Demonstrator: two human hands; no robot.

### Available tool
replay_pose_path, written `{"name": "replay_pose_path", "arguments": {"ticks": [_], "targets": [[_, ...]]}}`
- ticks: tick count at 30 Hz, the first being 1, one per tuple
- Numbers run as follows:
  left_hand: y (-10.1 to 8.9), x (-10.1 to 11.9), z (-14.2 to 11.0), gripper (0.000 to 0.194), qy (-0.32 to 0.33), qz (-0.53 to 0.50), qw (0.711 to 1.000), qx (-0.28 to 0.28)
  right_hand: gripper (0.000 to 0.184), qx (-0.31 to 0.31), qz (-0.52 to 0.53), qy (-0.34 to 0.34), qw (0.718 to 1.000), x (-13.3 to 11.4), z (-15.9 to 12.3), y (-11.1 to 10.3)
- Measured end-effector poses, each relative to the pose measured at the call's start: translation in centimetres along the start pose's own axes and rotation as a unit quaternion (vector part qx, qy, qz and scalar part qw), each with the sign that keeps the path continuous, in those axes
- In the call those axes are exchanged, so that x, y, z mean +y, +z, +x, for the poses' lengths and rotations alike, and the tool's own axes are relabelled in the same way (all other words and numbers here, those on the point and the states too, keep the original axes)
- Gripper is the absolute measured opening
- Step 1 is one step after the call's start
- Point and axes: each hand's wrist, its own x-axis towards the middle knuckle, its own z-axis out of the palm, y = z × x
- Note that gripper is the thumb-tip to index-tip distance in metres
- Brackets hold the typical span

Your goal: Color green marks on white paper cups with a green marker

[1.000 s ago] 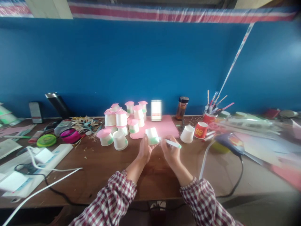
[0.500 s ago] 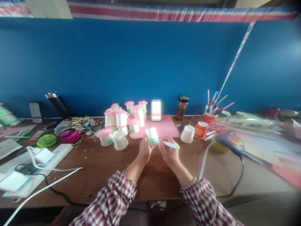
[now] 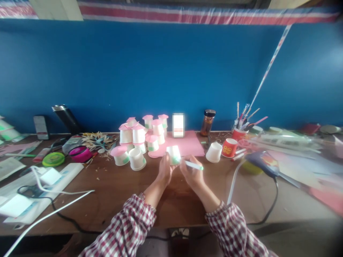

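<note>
My left hand (image 3: 165,169) is closed round a white paper cup (image 3: 173,153) that has a green patch low on its side. In my right hand (image 3: 192,173) is a marker pen (image 3: 193,165), white with a pale green end; its tip is at the cup's right side, partly hidden by my fingers. Left of the hands stands a white paper cup (image 3: 137,159), and beside it a cup with a pink paper top (image 3: 119,156). Behind these, several more pink-topped cups (image 3: 138,135) are stacked. A plain white cup (image 3: 214,152) stands upside down to the right.
Pink paper sheets (image 3: 190,142) lie beyond my hands. To the right are a red cup (image 3: 229,147), a glue gun (image 3: 262,162) with its cord and a dark-lidded jar (image 3: 208,123). A power strip (image 3: 61,182) with white cables and a green tape roll (image 3: 53,159) lie left.
The marker pen and my right hand have shifted very slightly left, with the pen's outer end a little nearer the cup. My left hand keeps its hold on the cup.
</note>
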Motion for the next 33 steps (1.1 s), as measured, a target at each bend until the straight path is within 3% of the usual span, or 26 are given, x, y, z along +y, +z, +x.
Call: {"name": "replay_pose_path", "arguments": {"ticks": [20, 33], "targets": [[0.25, 0.14, -0.35, 0.053, 0.019, 0.006, 1.000, 0.007, 0.015, 0.055, -0.018, 0.018, 0.998, 0.36, 0.05, 0.08], [0.28, 0.11, -0.42, 0.053, 0.026, 0.016, 1.000, -0.002, 0.014, 0.035, 0.017, 0.025, 0.999, 0.44, -0.03, 0.17]]}}
